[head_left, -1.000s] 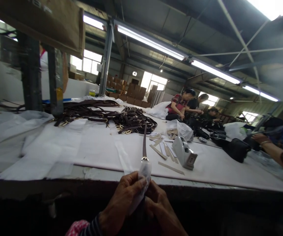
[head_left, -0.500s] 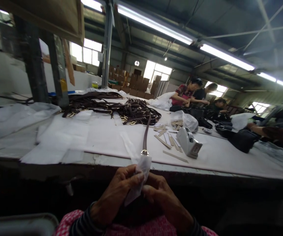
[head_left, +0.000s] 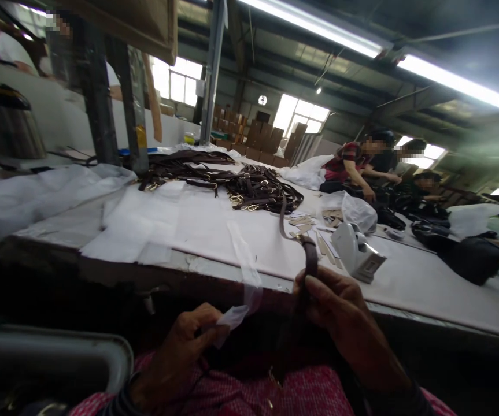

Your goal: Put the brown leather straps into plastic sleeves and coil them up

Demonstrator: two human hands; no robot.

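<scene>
Between the thumb and fingers of my left hand (head_left: 184, 346) is a thin white translucent wrapping sheet (head_left: 232, 318), pinched at the table's front edge. My right hand (head_left: 340, 312) grips a dark brown leather strap (head_left: 309, 254). This strap bends over above my fingers and runs back across the table toward a heap of similar straps (head_left: 264, 188) with gold-coloured buckles and clips. Its lower part hangs down into shadow over my lap, where gold-coloured metal shows. Another translucent strip (head_left: 244, 254) lies over the table edge, close to the sheet in my left hand.
A white tape dispenser (head_left: 357, 254) stands right of the strap, beside scattered beige strips (head_left: 329, 251) and a plastic bag (head_left: 355, 211). White sheets (head_left: 132, 225) lie at left. Below the table is a pale bin (head_left: 119, 346). Co-workers (head_left: 357, 162) handle black items at far right.
My hands have moved apart. The wrapping sheet, earlier around the strap between both hands, is now in my left hand alone, while my right hand has raised the strap to the right.
</scene>
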